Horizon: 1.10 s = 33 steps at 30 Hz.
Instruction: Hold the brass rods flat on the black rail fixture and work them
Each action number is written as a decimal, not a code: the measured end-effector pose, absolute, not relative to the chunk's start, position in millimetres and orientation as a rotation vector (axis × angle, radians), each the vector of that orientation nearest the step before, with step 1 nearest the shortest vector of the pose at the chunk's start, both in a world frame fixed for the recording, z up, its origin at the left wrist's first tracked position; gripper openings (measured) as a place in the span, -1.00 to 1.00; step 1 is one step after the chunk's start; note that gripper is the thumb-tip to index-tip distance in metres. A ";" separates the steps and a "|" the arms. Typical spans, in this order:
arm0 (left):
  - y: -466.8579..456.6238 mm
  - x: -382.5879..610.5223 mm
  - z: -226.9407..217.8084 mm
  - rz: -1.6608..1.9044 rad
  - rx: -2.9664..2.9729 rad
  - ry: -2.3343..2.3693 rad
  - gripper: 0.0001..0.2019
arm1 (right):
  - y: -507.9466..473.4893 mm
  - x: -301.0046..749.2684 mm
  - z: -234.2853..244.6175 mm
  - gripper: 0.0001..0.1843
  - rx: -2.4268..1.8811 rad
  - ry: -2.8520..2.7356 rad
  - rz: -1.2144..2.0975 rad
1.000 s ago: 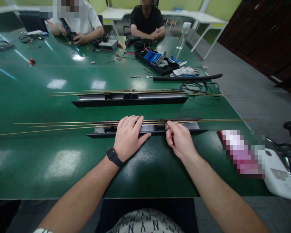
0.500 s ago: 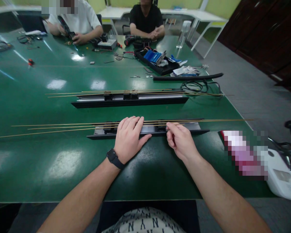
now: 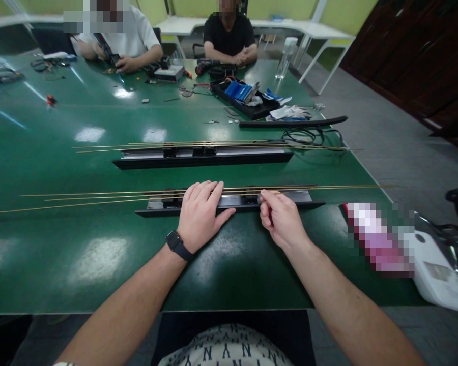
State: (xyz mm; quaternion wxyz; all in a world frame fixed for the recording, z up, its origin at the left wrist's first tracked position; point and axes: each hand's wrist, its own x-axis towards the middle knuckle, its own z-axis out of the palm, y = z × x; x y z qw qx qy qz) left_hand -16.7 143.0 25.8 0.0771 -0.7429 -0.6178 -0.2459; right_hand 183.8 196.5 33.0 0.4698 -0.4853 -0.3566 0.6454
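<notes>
My left hand (image 3: 200, 206) lies with its fingers stretched over the near black and silver rail (image 3: 229, 200), palm down across several thin gold-coloured rods (image 3: 99, 193). It is open, pressing on them rather than gripping. Further right, my right hand (image 3: 282, 216) is closed in a pinch at the rail, its fingertips beside a black block (image 3: 251, 193) mounted in the channel. What sits between thumb and forefinger is too small to make out. The rods run lengthwise over the rail and stick out past both its ends. More black blocks (image 3: 170, 197) sit left of my left hand.
A second rail (image 3: 202, 161) with rods lies parallel behind. Beyond it are a coiled black cable (image 3: 303, 135), a black strip (image 3: 293, 123), gloves (image 3: 288, 113) and a black tray (image 3: 248, 108). A white device (image 3: 440, 272) lies at right. Two people sit opposite.
Both hands keep nearly the same place on the rail. The whole view has shifted very slightly; nothing is visibly taken up or let go.
</notes>
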 end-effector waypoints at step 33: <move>143.6 -16.4 25.8 -0.740 -2.230 -1.855 -0.39 | 196.4 184.4 30.7 -0.69 -1.203 -0.876 1.561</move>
